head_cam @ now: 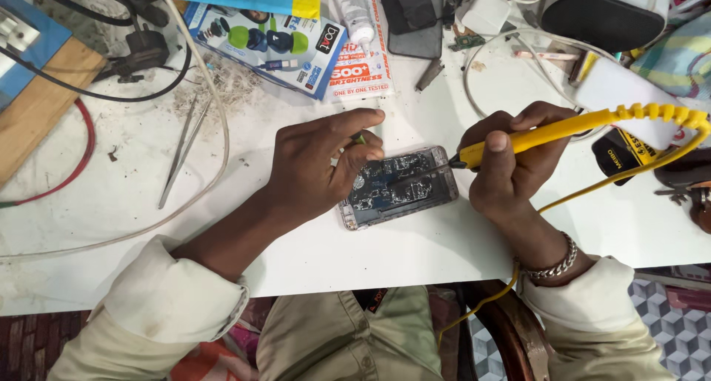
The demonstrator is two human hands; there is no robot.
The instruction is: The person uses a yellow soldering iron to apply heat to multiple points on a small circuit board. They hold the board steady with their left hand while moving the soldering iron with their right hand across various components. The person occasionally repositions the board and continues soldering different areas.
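With the right hand (511, 166) clenched around the yellow soldering iron (563, 129) and the left hand (318, 166) pinning the opened phone (400, 188), its tip just past that grip risked slipping and bridging board contacts.

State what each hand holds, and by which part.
The right hand grips a yellow soldering iron by its handle near the tip. The left hand pinches a small green item, mostly hidden, over the opened phone.
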